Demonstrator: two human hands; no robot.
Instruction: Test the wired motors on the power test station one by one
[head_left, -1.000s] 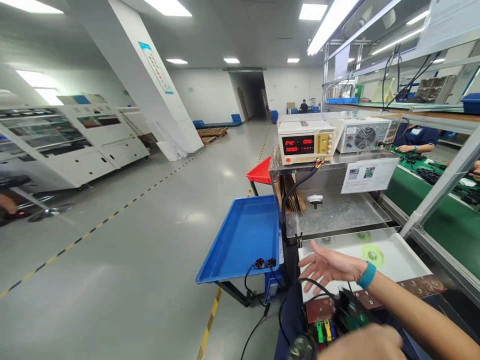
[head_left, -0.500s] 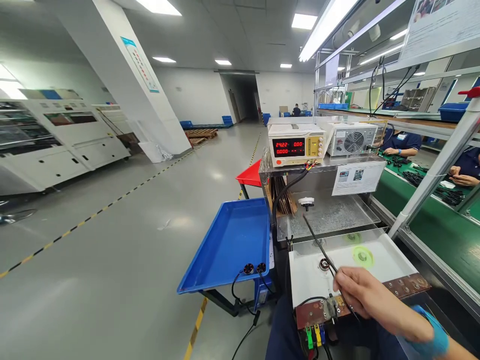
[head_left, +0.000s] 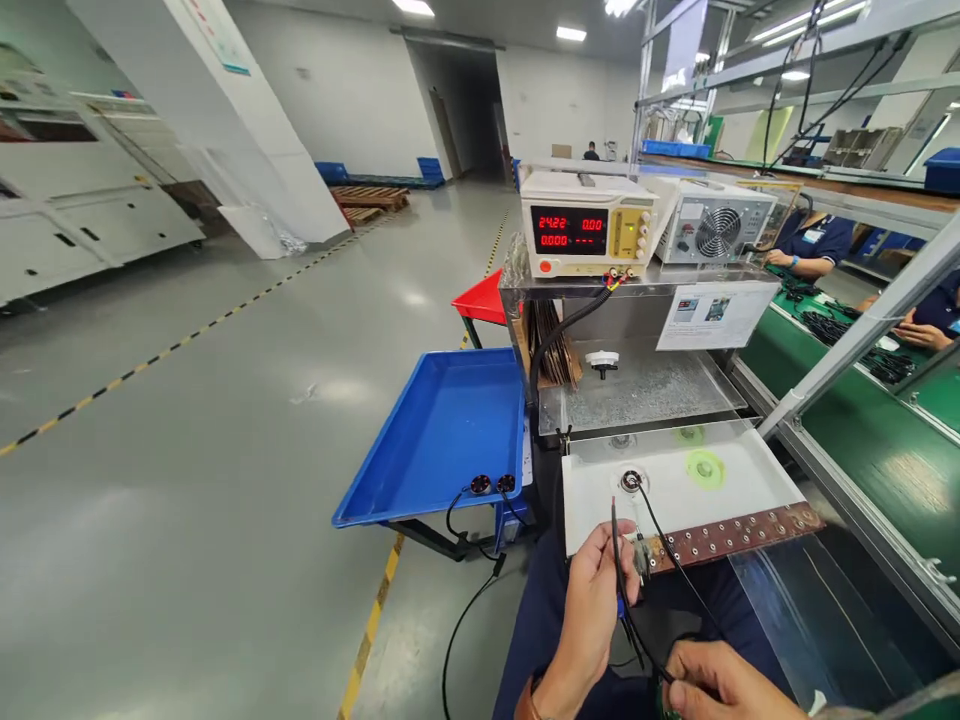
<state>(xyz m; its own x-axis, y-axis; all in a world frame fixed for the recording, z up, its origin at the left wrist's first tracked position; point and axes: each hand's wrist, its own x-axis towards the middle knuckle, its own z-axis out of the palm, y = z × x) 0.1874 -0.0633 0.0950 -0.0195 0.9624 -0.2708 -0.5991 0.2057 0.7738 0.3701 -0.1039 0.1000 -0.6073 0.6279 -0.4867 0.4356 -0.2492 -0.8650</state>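
My left hand point(head_left: 596, 590) is closed around a black cable point(head_left: 616, 545), whose free end points up above the fingers. Lower down, my right hand point(head_left: 716, 680) pinches what appears to be the same cable; part of that hand is cut off by the bottom edge. Just ahead, a small round black motor-like part point(head_left: 631, 482) rests on the white board point(head_left: 600, 515), with another black cable running from it down past my hands. The brown terminal strip point(head_left: 739, 535) lies along the board's near edge, its left end hidden behind my left hand.
To the left stands a blue tray point(head_left: 457, 420) with two round black parts point(head_left: 493, 484) on its near rim, their cables hanging down. Behind the board is a power supply point(head_left: 589, 225) on a metal shelf. A slanted metal post point(head_left: 847, 340) and co-workers' green bench point(head_left: 825, 400) are right.
My left hand has come into view and taken hold of the cable. My right hand has moved down toward the bottom edge. The view has tilted downward.
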